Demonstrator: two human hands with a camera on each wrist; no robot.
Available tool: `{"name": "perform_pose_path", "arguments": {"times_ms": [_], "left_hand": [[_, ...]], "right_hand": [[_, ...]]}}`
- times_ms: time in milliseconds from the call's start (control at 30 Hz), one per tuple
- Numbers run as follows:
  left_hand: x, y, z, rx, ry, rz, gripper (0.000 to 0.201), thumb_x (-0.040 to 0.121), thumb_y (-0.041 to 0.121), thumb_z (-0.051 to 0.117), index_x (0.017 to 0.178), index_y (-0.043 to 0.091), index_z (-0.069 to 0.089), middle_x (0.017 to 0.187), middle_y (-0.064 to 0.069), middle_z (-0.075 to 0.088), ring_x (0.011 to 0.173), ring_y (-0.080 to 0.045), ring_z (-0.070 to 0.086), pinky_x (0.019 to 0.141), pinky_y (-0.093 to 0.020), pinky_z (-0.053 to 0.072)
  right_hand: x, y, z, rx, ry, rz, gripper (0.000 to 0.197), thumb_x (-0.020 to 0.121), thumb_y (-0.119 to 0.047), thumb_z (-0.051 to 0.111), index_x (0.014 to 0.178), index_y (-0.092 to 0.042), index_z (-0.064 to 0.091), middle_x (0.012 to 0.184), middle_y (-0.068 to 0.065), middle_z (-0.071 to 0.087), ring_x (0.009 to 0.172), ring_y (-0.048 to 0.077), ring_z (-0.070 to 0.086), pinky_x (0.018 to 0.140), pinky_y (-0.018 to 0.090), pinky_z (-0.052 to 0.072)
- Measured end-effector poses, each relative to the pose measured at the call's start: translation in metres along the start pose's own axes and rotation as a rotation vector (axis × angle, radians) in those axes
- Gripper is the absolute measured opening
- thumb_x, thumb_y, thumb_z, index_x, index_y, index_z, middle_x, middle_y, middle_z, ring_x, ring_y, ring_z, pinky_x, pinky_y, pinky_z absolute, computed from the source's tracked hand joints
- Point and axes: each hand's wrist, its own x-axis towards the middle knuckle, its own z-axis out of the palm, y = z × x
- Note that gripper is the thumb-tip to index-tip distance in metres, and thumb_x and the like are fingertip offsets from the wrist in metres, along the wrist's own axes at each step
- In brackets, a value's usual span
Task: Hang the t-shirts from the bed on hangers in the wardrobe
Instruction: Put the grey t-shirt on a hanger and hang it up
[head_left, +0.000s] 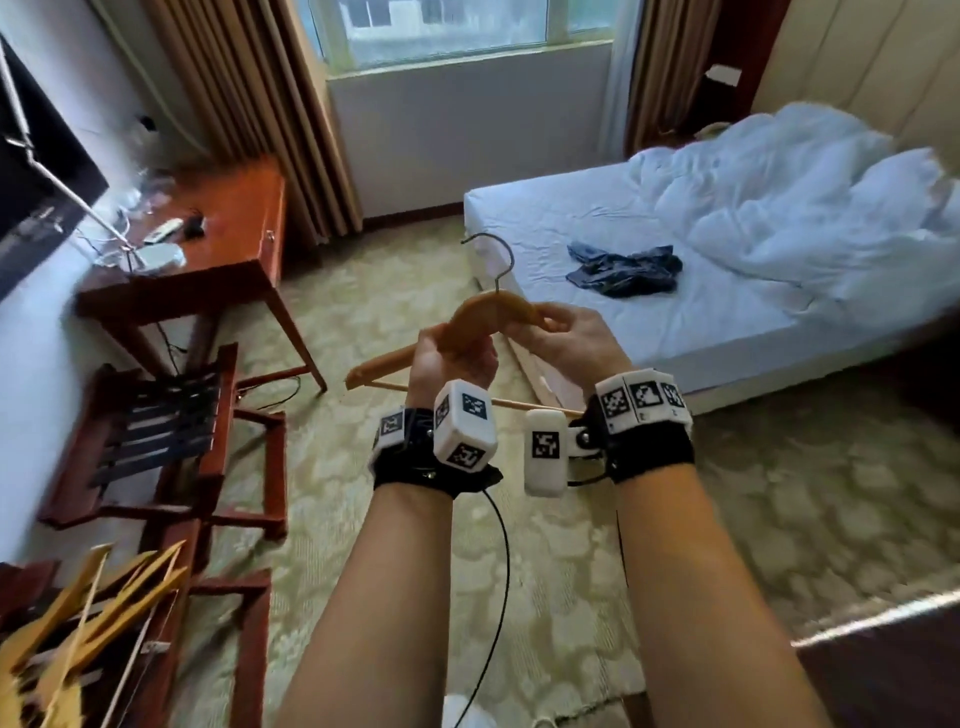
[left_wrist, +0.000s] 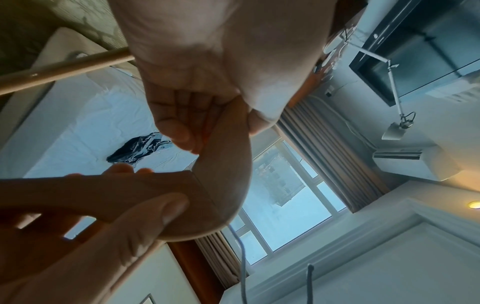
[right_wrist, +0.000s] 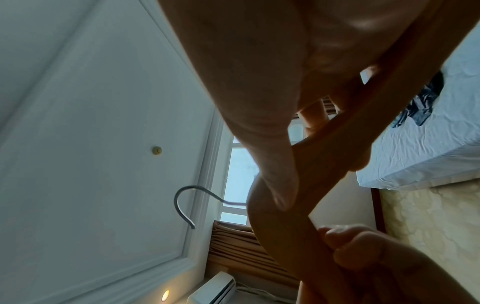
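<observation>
I hold a wooden hanger (head_left: 488, 312) with a metal hook (head_left: 493, 254) in front of me, above the carpet. My left hand (head_left: 452, 358) grips its left shoulder, fingers curled round the wood (left_wrist: 223, 164). My right hand (head_left: 566, 338) pinches the right shoulder between thumb and fingers; the same hanger (right_wrist: 324, 168) crosses the right wrist view. A dark blue t-shirt (head_left: 623, 273) lies crumpled on the white bed sheet (head_left: 701, 322), beyond my hands and to the right. It also shows as the dark t-shirt (left_wrist: 137, 149) and t-shirt (right_wrist: 420, 102). No wardrobe is in view.
A white duvet (head_left: 810, 208) is bunched at the head of the bed. A wooden desk (head_left: 228, 249) with small items stands at the left, a luggage rack (head_left: 161, 436) before it. More wooden hangers (head_left: 93, 623) lie at the lower left. Patterned carpet (head_left: 779, 519) lies between me and the bed.
</observation>
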Motion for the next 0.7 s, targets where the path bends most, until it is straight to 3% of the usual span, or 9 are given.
{"name": "perform_pose_path", "arguments": {"times_ms": [100, 300, 367, 433, 500, 567, 633, 700], "left_hand": [[0.079, 0.016, 0.018, 0.072, 0.019, -0.004, 0.033, 0.094, 0.035, 0.041, 0.084, 0.008, 0.058, 0.069, -0.005, 0.051, 0.059, -0.015, 0.050, 0.048, -0.019, 0.044], [0.262, 0.049, 0.056, 0.140, -0.003, -0.089, 0.049, 0.097, 0.036, 0.037, 0.065, 0.005, 0.060, 0.052, -0.006, 0.050, 0.042, -0.013, 0.046, 0.039, -0.017, 0.034], [0.320, 0.062, 0.072, 0.159, -0.026, -0.119, 0.044, 0.097, 0.035, 0.036, 0.069, 0.006, 0.055, 0.050, -0.005, 0.049, 0.040, -0.014, 0.045, 0.039, -0.016, 0.034], [0.371, 0.073, 0.089, 0.225, -0.051, -0.170, 0.041, 0.097, 0.035, 0.034, 0.074, 0.007, 0.053, 0.052, -0.006, 0.051, 0.042, -0.014, 0.046, 0.040, -0.017, 0.034], [0.424, 0.081, 0.113, 0.281, -0.077, -0.224, 0.039, 0.097, 0.035, 0.035, 0.078, 0.007, 0.054, 0.057, -0.006, 0.052, 0.048, -0.014, 0.047, 0.043, -0.018, 0.036], [0.472, 0.083, 0.138, 0.332, -0.098, -0.266, 0.036, 0.096, 0.033, 0.037, 0.079, 0.007, 0.056, 0.059, -0.006, 0.053, 0.053, -0.013, 0.046, 0.045, -0.019, 0.039], [0.513, 0.080, 0.159, 0.424, -0.145, -0.329, 0.038, 0.095, 0.034, 0.036, 0.078, 0.007, 0.056, 0.057, -0.005, 0.054, 0.054, -0.012, 0.044, 0.048, -0.019, 0.039], [0.558, 0.070, 0.177, 0.509, -0.173, -0.363, 0.036, 0.094, 0.035, 0.036, 0.078, 0.008, 0.055, 0.061, -0.004, 0.050, 0.052, -0.011, 0.044, 0.046, -0.020, 0.038]], "right_hand": [[0.075, 0.008, -0.006, -0.004, -0.023, 0.026, 0.013, 0.080, -0.033, 0.081, 0.091, -0.032, 0.074, 0.096, -0.005, 0.075, 0.098, 0.013, 0.069, 0.095, 0.035, 0.054], [0.245, 0.039, -0.015, -0.045, 0.057, 0.047, 0.024, 0.085, -0.027, 0.076, 0.107, -0.016, 0.074, 0.099, 0.001, 0.074, 0.097, 0.014, 0.068, 0.090, 0.031, 0.051], [0.300, 0.048, -0.018, -0.031, 0.086, 0.074, 0.024, 0.086, -0.025, 0.075, 0.107, -0.013, 0.073, 0.090, -0.003, 0.072, 0.085, 0.009, 0.065, 0.082, 0.027, 0.050], [0.352, 0.052, -0.021, -0.027, 0.108, 0.105, 0.022, 0.088, -0.020, 0.074, 0.106, -0.009, 0.071, 0.085, 0.000, 0.068, 0.079, 0.012, 0.061, 0.079, 0.031, 0.050], [0.405, 0.052, -0.030, -0.023, 0.147, 0.126, 0.018, 0.089, -0.015, 0.071, 0.106, -0.009, 0.071, 0.088, 0.007, 0.070, 0.081, 0.016, 0.062, 0.083, 0.037, 0.053], [0.451, 0.058, -0.043, -0.010, 0.186, 0.147, 0.018, 0.089, -0.012, 0.069, 0.107, -0.011, 0.071, 0.093, 0.012, 0.071, 0.081, 0.017, 0.063, 0.081, 0.037, 0.053], [0.488, 0.066, -0.057, 0.040, 0.221, 0.156, 0.017, 0.088, -0.010, 0.070, 0.102, -0.018, 0.072, 0.091, 0.010, 0.070, 0.080, 0.015, 0.061, 0.073, 0.032, 0.051], [0.523, 0.080, -0.074, 0.094, 0.263, 0.154, 0.016, 0.084, -0.012, 0.073, 0.097, -0.021, 0.075, 0.088, 0.008, 0.070, 0.079, 0.016, 0.059, 0.073, 0.033, 0.049]]}}
